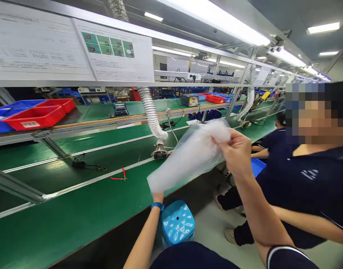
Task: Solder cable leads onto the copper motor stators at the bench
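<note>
A translucent white plastic bag [188, 157] stretches slantwise in front of me, over the edge of the green bench. My right hand [237, 147] pinches its bunched upper right end between thumb and fingers. At the lower left end of the bag is my left hand [158, 197], with a blue band on the wrist. The bag covers its fingers, so I cannot see whether they grip it or reach inside.
Red-handled cutters [122, 176] lie on the green bench [84, 224]. A ducted hose [150, 112] hangs above it. Red bins [37, 116] stand on the left shelf. Below is a blue stool [178, 224]. A co-worker [308, 183] is close on my right.
</note>
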`<state>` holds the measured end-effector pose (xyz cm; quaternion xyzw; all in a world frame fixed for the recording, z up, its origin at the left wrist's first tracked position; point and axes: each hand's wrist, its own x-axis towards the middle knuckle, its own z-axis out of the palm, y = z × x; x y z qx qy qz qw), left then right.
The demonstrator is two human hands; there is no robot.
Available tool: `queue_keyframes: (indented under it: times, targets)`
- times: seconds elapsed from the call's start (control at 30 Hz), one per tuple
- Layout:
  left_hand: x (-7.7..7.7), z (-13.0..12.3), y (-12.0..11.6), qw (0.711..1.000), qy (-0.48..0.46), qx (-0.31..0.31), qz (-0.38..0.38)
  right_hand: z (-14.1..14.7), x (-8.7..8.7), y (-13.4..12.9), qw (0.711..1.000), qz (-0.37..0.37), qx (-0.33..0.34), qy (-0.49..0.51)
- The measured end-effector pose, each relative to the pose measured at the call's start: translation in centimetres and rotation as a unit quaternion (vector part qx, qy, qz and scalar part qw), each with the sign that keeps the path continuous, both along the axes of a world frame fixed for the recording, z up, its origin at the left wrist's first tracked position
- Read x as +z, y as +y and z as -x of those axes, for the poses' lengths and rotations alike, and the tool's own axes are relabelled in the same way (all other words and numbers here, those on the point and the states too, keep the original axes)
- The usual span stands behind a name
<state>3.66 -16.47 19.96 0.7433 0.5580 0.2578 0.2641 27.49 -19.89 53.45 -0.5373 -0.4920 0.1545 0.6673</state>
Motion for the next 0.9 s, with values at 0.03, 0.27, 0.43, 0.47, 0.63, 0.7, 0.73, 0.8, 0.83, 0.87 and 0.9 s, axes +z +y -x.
queue_keyframes:
  times: [0.03, 0.27, 0.43, 0.47, 0.63, 0.7, 0.73, 0.8, 0.83, 0.87, 0.9]
  targets:
    - [0.0, 2.4, 0.3, 0.999, 0.004, 0.038, 0.014, -1.3, -1.0, -0.4, 0.999, 0.004, -0.032, -0.008]
    - [2.0, 19.1, -5.2, 0.97, -0.074, 0.215, 0.081, -4.4, -16.6, 0.6, 0.971, 0.193, -0.136, 0.03]
    - [3.6, 26.3, -14.2, 0.918, -0.225, 0.301, 0.124, 2.5, -23.3, 1.6, 0.958, 0.272, -0.079, 0.037]
    - [4.1, 27.4, -15.9, 0.906, -0.256, 0.313, 0.126, 4.2, -23.9, 1.8, 0.957, 0.282, -0.064, 0.033]
    - [5.8, 31.9, -22.4, 0.586, -0.629, 0.496, 0.12, 13.3, -25.5, 2.8, 0.945, 0.324, 0.041, 0.019]
    - [5.6, 33.6, -23.9, 0.399, -0.701, 0.581, 0.108, 16.9, -25.5, 3.4, 0.941, 0.326, 0.091, 0.028]
    - [5.2, 34.4, -24.4, 0.354, -0.695, 0.617, 0.104, 18.7, -25.3, 3.9, 0.939, 0.323, 0.115, 0.038]
    - [4.0, 36.3, -25.4, 0.315, -0.663, 0.674, 0.085, 22.3, -24.7, 4.8, 0.936, 0.31, 0.156, 0.056]
    - [3.3, 37.3, -25.7, 0.297, -0.651, 0.695, 0.073, 24.0, -24.4, 5.3, 0.935, 0.304, 0.171, 0.062]
    - [2.8, 38.2, -26.0, 0.282, -0.643, 0.709, 0.062, 25.7, -24.0, 5.7, 0.933, 0.301, 0.184, 0.065]
    - [2.3, 39.2, -26.1, 0.274, -0.641, 0.715, 0.054, 27.3, -23.7, 6.0, 0.931, 0.3, 0.197, 0.066]
